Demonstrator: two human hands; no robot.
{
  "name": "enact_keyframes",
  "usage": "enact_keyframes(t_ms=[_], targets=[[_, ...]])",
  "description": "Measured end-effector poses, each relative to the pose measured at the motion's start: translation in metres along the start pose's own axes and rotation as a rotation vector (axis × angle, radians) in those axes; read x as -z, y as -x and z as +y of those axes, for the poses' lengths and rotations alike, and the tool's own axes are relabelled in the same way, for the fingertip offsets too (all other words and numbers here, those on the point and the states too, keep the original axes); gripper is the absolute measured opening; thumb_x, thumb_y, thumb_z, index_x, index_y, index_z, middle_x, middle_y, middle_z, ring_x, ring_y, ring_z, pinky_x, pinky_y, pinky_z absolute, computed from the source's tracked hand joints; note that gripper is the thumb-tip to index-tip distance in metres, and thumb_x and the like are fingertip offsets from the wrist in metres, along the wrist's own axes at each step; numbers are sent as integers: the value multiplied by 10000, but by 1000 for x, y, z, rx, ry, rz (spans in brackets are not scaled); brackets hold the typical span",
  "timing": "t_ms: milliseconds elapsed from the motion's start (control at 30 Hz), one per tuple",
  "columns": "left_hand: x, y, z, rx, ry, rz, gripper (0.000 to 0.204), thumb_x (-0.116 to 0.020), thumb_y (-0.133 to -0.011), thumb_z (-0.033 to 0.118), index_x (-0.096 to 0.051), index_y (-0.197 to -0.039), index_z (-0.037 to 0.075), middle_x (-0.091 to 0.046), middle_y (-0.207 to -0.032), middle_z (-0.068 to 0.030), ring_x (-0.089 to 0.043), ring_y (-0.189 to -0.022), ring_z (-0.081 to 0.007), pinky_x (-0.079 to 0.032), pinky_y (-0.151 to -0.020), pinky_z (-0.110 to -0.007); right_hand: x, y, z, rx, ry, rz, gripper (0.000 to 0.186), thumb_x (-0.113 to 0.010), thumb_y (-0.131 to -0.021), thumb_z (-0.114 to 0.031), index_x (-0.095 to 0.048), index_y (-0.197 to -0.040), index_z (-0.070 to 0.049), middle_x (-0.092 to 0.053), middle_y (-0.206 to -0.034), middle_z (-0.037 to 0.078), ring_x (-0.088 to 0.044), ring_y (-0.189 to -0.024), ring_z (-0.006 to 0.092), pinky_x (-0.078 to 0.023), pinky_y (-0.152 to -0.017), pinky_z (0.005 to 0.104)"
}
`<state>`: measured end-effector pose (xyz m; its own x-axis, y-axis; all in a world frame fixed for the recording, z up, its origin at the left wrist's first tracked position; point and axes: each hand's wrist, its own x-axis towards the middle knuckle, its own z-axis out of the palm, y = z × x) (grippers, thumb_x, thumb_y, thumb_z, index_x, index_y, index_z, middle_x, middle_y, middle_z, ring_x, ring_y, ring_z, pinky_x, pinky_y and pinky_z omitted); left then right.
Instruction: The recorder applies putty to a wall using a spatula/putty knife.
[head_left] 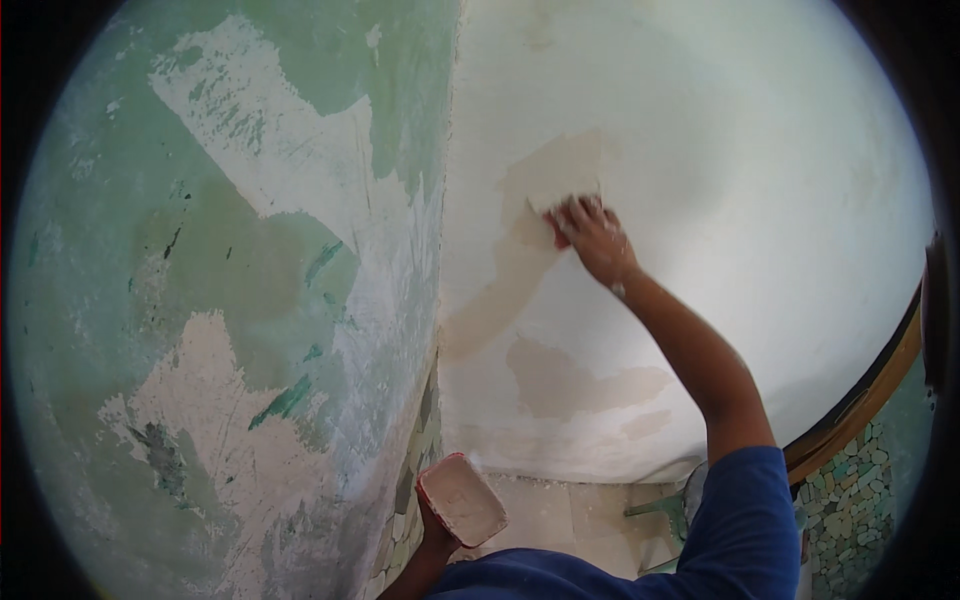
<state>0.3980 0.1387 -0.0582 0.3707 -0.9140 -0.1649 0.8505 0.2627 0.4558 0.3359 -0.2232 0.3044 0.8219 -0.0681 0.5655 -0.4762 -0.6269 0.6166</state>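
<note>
My right hand (603, 243) is raised to the white wall (640, 130), its fingers closed round a filling knife (559, 235) with a red part showing below them. The knife's blade is mostly lost against the pale surface, at the edge of a damp beige patch (555, 165). Low down near the corner, my left hand (436, 532) grips a squarish red tub (422, 492) from its left side. Pinkish-white filler (465, 500) lies inside the tub, which is tipped so its open top shows. White smears mark my right hand and wrist.
To the left stands a green wall (230, 260) with flaking pale patches, meeting the white wall at a corner. A green plastic stool or chair (672, 508) stands on the tiled floor (600, 515) by my right arm. Pebble-like tiling (850, 500) and a curved brown edge (850, 405) lie right.
</note>
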Motion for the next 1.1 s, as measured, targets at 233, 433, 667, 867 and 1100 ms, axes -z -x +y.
enact_keyframes(t_ms=[233, 433, 667, 867, 1100], targets=[[-22, 14, 18, 131, 225, -20, 690, -306, -837, 726, -482, -1284, 230, -562, -1192, -29, -552, -1082, -250, -450, -912, -514, -12, 87, -45, 23, -102, -155, 377, -522, -835, -186, -546, -1199, -92, -500, -1218, 123, -452, -1176, 286, -403, -939, 431], [-31, 12, 19, 71, 51, -29, 691, -295, -840, 727, -477, -1289, 234, -562, -1191, -20, -551, -1082, -247, -448, -913, -516, 35, 85, -21, -740, -1511, -125, 219, -508, -912, -114, -603, -1105, -74, -633, -893, 47, -603, -788, 184, -517, -679, 298], [-35, 6, 15, 74, 34, -23, 672, -293, -853, 710, -475, -1292, 235, -551, -1206, -8, -543, -1093, -237, -451, -909, -509, 70, 88, 3, -1013, -2340, 332, 319, -546, -921, -172, -468, -1212, -65, -585, -1065, 23, -589, -911, 149, -547, -751, 372], [-24, 2, 11, 69, 126, -40, 595, -317, -894, 638, -485, -1290, 227, -563, -1202, -16, -557, -1068, -242, -459, -901, -492, 57, 92, 4, -1052, -2498, 495, 328, -551, -913, -136, -469, -1221, -56, -586, -1096, 39, -580, -949, 169, -515, -779, 372], [-23, 1, 16, -7, -96, -1, 639, -267, -887, 664, -452, -1305, 218, -537, -1219, -30, -535, -1107, -239, -445, -923, -509, 44, 75, 21, -781, -1640, 575, 291, -478, -925, -43, -511, -1213, -11, -559, -1140, 85, -553, -1050, 213, -498, -856, 389]])
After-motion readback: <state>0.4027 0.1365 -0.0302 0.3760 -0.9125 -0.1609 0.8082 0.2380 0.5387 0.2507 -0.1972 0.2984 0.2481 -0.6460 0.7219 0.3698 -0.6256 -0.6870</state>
